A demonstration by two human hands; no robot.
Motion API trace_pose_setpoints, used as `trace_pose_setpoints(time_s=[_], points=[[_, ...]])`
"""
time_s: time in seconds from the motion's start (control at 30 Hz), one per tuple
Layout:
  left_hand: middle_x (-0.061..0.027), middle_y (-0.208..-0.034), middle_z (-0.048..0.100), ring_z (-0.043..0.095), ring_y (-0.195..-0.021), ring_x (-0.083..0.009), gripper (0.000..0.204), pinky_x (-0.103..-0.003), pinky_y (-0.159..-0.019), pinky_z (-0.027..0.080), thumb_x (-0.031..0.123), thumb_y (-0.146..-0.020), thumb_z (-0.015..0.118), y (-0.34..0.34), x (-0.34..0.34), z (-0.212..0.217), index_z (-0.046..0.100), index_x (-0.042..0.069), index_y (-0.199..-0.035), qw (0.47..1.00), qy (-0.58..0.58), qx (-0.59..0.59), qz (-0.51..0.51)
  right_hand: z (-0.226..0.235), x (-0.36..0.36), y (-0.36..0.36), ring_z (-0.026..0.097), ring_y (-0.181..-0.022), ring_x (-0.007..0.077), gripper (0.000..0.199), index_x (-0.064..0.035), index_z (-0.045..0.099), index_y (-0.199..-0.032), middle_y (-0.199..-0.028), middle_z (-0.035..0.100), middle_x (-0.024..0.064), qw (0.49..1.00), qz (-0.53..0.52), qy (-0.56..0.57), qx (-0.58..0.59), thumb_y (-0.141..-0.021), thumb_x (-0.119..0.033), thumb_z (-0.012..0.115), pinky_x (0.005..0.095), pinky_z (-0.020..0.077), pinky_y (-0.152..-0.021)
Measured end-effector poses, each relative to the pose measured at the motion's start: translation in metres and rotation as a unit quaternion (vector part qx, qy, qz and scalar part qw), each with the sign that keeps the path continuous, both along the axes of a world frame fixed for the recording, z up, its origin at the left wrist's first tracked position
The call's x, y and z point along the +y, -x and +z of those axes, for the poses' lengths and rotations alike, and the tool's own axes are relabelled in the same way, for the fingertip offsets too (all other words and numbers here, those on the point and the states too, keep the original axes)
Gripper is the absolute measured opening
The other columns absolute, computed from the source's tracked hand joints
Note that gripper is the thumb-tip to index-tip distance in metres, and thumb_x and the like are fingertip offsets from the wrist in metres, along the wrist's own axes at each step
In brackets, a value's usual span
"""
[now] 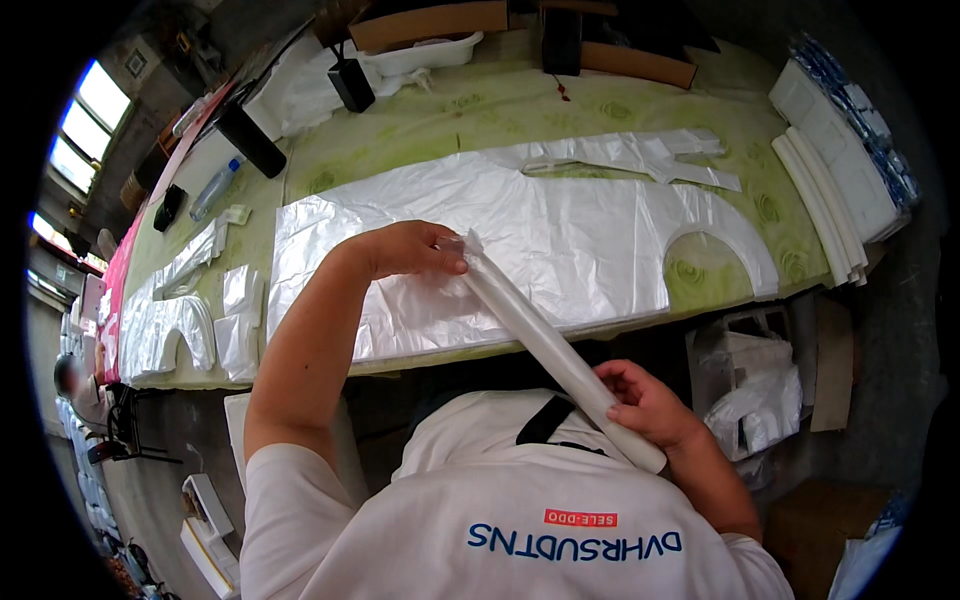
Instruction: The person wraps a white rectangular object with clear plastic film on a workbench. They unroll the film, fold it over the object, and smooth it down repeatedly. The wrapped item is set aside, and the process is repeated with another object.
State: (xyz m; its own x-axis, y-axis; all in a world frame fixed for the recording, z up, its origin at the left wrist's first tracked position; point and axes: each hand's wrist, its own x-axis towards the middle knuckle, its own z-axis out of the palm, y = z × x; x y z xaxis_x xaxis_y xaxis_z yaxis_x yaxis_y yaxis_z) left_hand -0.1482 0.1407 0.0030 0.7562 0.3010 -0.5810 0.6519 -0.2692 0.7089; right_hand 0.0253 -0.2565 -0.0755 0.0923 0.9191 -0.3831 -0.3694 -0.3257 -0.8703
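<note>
A long folded strip of thin white plastic point(545, 340) runs slantwise between my hands, above the table's near edge. My left hand point(410, 250) pinches its upper end with the fingertips. My right hand point(645, 405) grips its lower end close to my chest. Beneath it a large flat sheet of cut white plastic film point(560, 240), with a rounded notch at its right end, lies spread on the green patterned table point(440, 125).
A cut-off plastic scrap point(640, 155) lies behind the sheet. Stacked white pads point(830, 200) sit at the right table end, more plastic pieces point(190, 310) at the left, a water bottle point(215, 187) and dark boxes behind. Another person point(75, 385) is far left.
</note>
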Motion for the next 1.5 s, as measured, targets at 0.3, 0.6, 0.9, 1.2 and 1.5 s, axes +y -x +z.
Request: trace_pose_setpoints(time_s=[0.3, 0.6, 0.9, 1.2, 1.5], points=[[-0.0074, -0.117, 0.068, 0.061, -0.107, -0.0169, 0.064, -0.028, -0.093, 0.048, 0.022, -0.088, 0.081, 0.009, 0.008, -0.013, 0.054, 0.000, -0.141, 0.986, 0.109, -0.055, 0.112, 0.003, 0.000, 0.003, 0.056, -0.116, 0.0162, 0.062, -0.0061, 0.050, -0.138, -0.125, 0.059, 0.0059, 1.000, 0.000, 0.013, 0.003, -0.080, -0.009, 0.072, 0.0336, 0.0433, -0.106], [-0.0096, -0.115, 0.069, 0.062, -0.102, -0.0164, 0.067, -0.030, -0.089, 0.050, 0.028, -0.086, 0.082, 0.005, -0.016, 0.017, 0.054, -0.003, -0.139, 1.000, 0.008, 0.013, 0.000, 0.004, 0.001, 0.005, 0.055, -0.117, 0.0169, 0.065, -0.0058, 0.049, -0.140, -0.127, 0.057, 0.0070, 1.000, -0.005, 0.009, 0.012, -0.079, -0.010, 0.073, 0.0339, 0.0430, -0.106], [-0.0070, -0.110, 0.067, 0.062, -0.089, -0.0145, 0.049, -0.028, -0.076, 0.050, 0.028, -0.092, 0.074, 0.006, -0.004, -0.010, 0.059, 0.002, -0.131, 0.976, 0.103, -0.092, 0.168, 0.008, 0.004, 0.008, 0.055, -0.118, 0.0170, 0.063, -0.0058, 0.049, -0.140, -0.128, 0.057, 0.0071, 1.000, -0.012, 0.001, -0.012, -0.081, -0.009, 0.071, 0.0344, 0.0428, -0.107], [-0.0078, -0.097, 0.066, 0.066, -0.083, -0.0162, 0.029, -0.032, -0.074, 0.058, 0.025, -0.096, 0.066, -0.019, 0.030, -0.013, 0.062, 0.002, -0.114, 0.975, -0.056, -0.089, 0.194, 0.038, 0.051, 0.021, 0.060, -0.112, 0.0192, 0.073, -0.0070, 0.037, -0.151, -0.124, 0.062, 0.0142, 0.990, 0.020, 0.028, -0.136, -0.091, -0.020, 0.076, 0.0355, 0.0496, -0.097], [-0.0125, -0.089, 0.068, 0.068, -0.072, -0.0197, 0.031, -0.034, -0.065, 0.058, 0.022, -0.094, 0.065, -0.037, 0.048, -0.030, 0.062, -0.003, -0.111, 0.957, -0.171, -0.133, 0.191, 0.031, -0.008, 0.018, 0.065, -0.111, 0.0234, 0.076, -0.0063, 0.041, -0.150, -0.125, 0.066, 0.0175, 0.966, 0.050, 0.102, -0.231, -0.086, -0.015, 0.080, 0.0371, 0.0514, -0.097]])
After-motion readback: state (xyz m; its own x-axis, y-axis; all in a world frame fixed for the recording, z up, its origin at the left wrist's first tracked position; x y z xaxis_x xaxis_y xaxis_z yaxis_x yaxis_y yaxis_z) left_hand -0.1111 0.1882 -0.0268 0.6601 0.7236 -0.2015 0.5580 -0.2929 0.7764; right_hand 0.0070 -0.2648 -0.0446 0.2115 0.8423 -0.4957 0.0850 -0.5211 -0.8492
